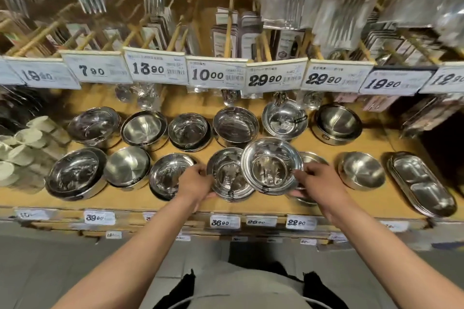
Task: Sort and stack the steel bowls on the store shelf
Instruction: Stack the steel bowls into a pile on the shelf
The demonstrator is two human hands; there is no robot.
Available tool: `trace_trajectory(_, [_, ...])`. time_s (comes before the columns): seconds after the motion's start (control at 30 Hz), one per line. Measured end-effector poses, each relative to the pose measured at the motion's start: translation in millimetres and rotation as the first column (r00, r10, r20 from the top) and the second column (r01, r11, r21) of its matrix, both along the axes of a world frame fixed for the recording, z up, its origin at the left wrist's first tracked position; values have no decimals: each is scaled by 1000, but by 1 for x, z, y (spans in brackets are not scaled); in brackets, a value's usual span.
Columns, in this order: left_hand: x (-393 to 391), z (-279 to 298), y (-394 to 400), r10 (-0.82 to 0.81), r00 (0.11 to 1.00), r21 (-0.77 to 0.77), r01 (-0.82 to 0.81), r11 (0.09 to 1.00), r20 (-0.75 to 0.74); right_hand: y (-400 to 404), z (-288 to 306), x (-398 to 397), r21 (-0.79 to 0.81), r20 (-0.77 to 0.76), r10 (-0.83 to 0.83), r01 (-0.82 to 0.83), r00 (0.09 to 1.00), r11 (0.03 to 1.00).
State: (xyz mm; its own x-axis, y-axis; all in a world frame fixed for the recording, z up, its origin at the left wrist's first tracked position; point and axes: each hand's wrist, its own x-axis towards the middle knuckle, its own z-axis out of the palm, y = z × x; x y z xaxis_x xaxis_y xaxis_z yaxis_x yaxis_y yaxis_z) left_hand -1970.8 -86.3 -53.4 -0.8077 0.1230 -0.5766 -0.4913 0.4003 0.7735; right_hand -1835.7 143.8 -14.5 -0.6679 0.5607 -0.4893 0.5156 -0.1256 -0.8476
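Two rows of steel bowls stand on the wooden shelf (326,143). My right hand (319,183) grips the right rim of a shiny wide-rimmed bowl (271,165), which is lifted and tilted over the front row. My left hand (194,183) holds the left side of a stack of bowls (227,178) at the shelf's front edge. The lifted bowl overlaps that stack's right side. Behind my right hand another bowl (310,158) is partly hidden.
Front row: a large bowl (75,174), a matt bowl (126,167), a shiny bowl (168,174), a matt bowl (361,169) and divided trays (421,184). Several bowl stacks fill the back row. Price tags (217,75) and packaged cutlery hang above. White cups (27,138) lie left.
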Motion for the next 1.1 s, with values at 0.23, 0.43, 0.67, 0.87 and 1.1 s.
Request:
trace_trajectory(0.23, [-5,-10,-4,-72,993,-101,63,993,-97,-18,-20,-8,16,52,8,-9,999,1000])
trace_trajectory(0.43, [-4,-14,-4,-121,985,-119,107,987,-121,-32,-25,-19,16,49,22,-23,999,1000])
trace_trajectory(0.67, [-7,-5,-20,-188,961,-176,153,972,-205,-42,-19,-38,40,75,69,-73,995,997])
trace_trajectory(0.87, [-17,3,-51,-69,968,-85,50,995,-241,-56,-20,-57,150,123,131,-149,984,977])
trace_trajectory(1.1, [-13,11,-70,29,984,38,-22,999,-175,-65,-34,-62,198,133,166,-190,977,962])
